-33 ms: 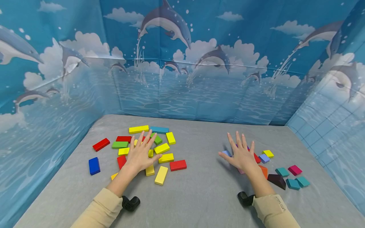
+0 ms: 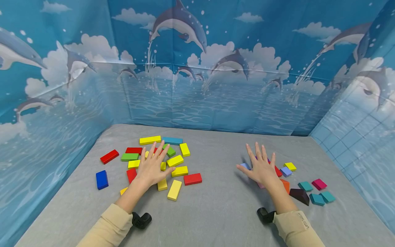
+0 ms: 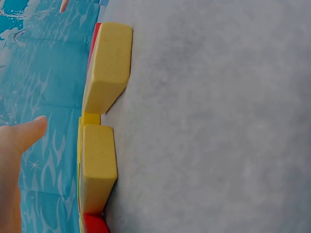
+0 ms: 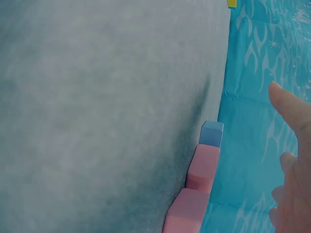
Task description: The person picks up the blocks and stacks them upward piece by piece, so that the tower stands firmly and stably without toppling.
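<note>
Fingers spread and straight, my left hand (image 2: 152, 168) hovers over a loose group of yellow, red and green blocks, holding nothing. Its thumb (image 3: 31, 133) shows in the left wrist view, apart from the two pale yellow blocks (image 3: 99, 153) on the cloth. My right hand (image 2: 260, 168), likewise spread and without anything in it, is above a smaller group and partly hides a red block (image 2: 277, 171), a periwinkle block (image 2: 245, 166) and a pink block (image 2: 261, 185). In the right wrist view, pink blocks (image 4: 204, 165) and a blue block (image 4: 212, 133) lie below the fingers.
A grey cloth (image 2: 222, 206) covers the table, with dolphin-print curtains (image 2: 197, 96) around it. At the left lie a dark blue block (image 2: 102, 179) and a red block (image 2: 109, 156). Teal blocks (image 2: 305, 186), a magenta block (image 2: 319, 184) and a dark brown wedge (image 2: 300, 196) are at the right.
</note>
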`<state>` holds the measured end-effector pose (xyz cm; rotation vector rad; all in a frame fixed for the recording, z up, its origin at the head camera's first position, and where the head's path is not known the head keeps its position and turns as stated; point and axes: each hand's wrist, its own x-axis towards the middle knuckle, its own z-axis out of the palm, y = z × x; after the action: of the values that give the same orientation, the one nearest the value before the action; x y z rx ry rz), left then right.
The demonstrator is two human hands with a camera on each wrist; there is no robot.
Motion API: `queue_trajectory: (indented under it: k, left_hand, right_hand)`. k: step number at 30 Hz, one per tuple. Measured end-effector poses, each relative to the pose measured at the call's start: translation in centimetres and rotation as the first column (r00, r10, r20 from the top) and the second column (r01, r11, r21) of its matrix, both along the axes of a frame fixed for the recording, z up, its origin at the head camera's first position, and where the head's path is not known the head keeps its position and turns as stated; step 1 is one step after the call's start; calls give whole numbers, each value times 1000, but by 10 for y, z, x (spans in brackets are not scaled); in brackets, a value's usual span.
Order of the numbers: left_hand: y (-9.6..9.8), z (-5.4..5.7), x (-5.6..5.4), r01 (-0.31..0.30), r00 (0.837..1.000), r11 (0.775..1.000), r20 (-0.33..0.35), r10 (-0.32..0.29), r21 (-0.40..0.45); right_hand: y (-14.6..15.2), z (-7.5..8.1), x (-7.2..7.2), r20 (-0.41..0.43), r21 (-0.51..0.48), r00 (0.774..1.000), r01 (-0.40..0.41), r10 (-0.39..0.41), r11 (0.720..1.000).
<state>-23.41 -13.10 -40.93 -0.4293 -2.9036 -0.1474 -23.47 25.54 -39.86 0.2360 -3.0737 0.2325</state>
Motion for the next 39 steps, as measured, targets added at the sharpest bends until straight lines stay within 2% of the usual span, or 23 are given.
queue_trajectory:
  k: [11, 15, 18, 20, 23, 25, 27, 29, 34, 37, 39]
  left_hand:
    - [0, 0, 0, 8, 1000, 1000, 17, -9, 19]
    - [-2, 3, 3, 37, 999, 998, 8, -38, 57]
    - [-4, 5, 7, 90, 996, 990, -6, -89, 107]
    - [-6, 5, 9, 137, 991, 977, -15, -136, 163]
    - [-9, 3, 14, 211, 977, 945, -22, -213, 249]
    - [-11, -1, 17, 251, 966, 921, -19, -257, 298]
    - [-14, -6, 20, 280, 956, 903, -12, -292, 327]
    - [-17, -11, 23, 314, 944, 881, -17, -330, 354]
    - [-23, -24, 30, 384, 912, 826, -29, -410, 412]
    - [-26, -30, 33, 412, 896, 805, -31, -442, 426]
    - [-26, -33, 35, 431, 888, 801, -38, -458, 416]
  right_hand:
    - [-2, -2, -1, 13, -33, 1000, -4, 4, 999]
    - [-11, -4, 3, -10, -151, 1000, -29, 28, 988]
    - [-26, -7, 8, -40, -270, 998, -57, 48, 961]
    - [-38, -8, 12, -72, -344, 996, -76, 54, 936]
    - [-56, -11, 18, -124, -448, 991, -104, 54, 888]
    - [-67, -14, 22, -148, -499, 988, -115, 46, 859]
    - [-78, -18, 26, -158, -527, 986, -121, 43, 841]
    - [-87, -23, 29, -166, -536, 985, -126, 43, 835]
    - [-110, -37, 34, -198, -521, 979, -148, 50, 840]
    - [-122, -45, 37, -216, -509, 974, -166, 61, 845]
    - [-130, -49, 40, -232, -493, 970, -181, 72, 851]
